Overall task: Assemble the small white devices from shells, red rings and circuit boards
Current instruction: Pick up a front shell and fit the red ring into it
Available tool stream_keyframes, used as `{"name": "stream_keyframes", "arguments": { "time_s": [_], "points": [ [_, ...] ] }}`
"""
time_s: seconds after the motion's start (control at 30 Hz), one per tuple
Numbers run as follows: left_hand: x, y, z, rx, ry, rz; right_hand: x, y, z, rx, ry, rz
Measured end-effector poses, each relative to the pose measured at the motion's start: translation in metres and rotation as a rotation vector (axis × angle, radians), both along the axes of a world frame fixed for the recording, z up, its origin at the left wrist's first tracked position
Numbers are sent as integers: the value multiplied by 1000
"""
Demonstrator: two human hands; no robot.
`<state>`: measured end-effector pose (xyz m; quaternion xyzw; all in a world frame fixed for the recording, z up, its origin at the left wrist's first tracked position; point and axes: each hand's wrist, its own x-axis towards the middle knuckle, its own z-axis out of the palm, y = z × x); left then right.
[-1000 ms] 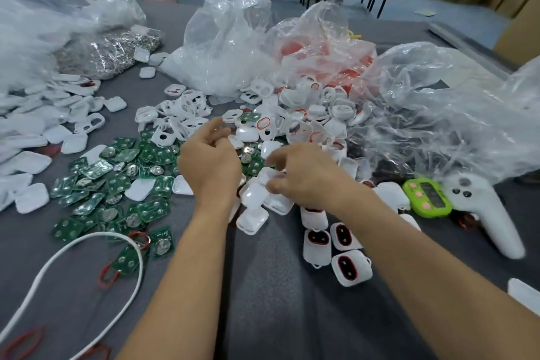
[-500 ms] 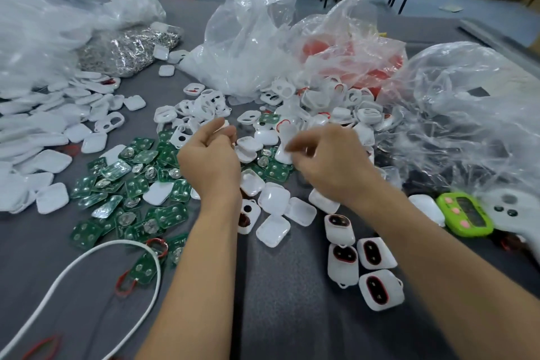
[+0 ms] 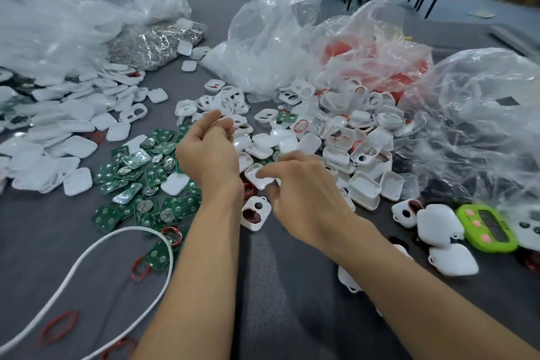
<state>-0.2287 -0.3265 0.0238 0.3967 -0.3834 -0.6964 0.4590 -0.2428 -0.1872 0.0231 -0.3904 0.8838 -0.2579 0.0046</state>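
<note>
stock on grey table (image 3: pixel 292 286), parts entered by size. flat shell lids (image 3: pixel 58 143), heaped at left, and windowed shell halves (image 3: pixel 365 128), heaped centre-right: judged light, rigid, smooth and a little slippery, with thin rims liable to crack if squeezed; best taken by opposite edges, not through the window. circuit boards (image 3: pixel 137 172): green, scattered left of the hands, many bearing a metal disc; judged light, stiff, delicate at the fittings; hold by the rim only. red rings (image 3: pixel 58 327): loose on the cloth at bottom left; judged soft, springy, apt to snag; lift with two fingertips. item in work: open shell half (image 3: pixel 252 172) lies on the table between the hands, and the right hand (image 3: pixel 306 196) appears to pinch its near edge between forefinger and thumb, so far as blur allows. the left hand (image 3: pixel 207 155) is raised just beside it, fingers curled inward; whether they grasp anything cannot be told. one ringed shell (image 3: pixel 255 213) lies just below. containers, all clear plastic bags: far-left bag (image 3: pixel 58 9), contents not legible; right bag (image 3: pixel 482 114), dark contents unclear; centre bag (image 3: pixel 271 44), white parts; red-filled bag (image 3: pixel 377 52), red parts; small bag (image 3: pixel 155 44), silvery metal pieces.
</note>
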Motion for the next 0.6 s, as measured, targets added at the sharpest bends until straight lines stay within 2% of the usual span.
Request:
{"name": "stream_keyframes", "arguments": {
  "time_s": [0.17,0.27,0.33,0.43,0.53,0.6],
  "points": [
    [2,-10,-3,46,38,131,-13,-37,9,169,-49,58],
    [2,-13,-4,87,57,148,-19,-41,11,254,55,22],
    [3,-16,-5,111,70,148,-24,-38,14,235,92,36],
    [1,-18,-8,112,60,149,-19,-23,19,181,-148,226],
    [1,-18,-10,104,48,140,-6,-13,13,343,-127,440],
    [1,-17,-10,93,37,130,-7,-5,12,275,-153,381]
  ]
}}
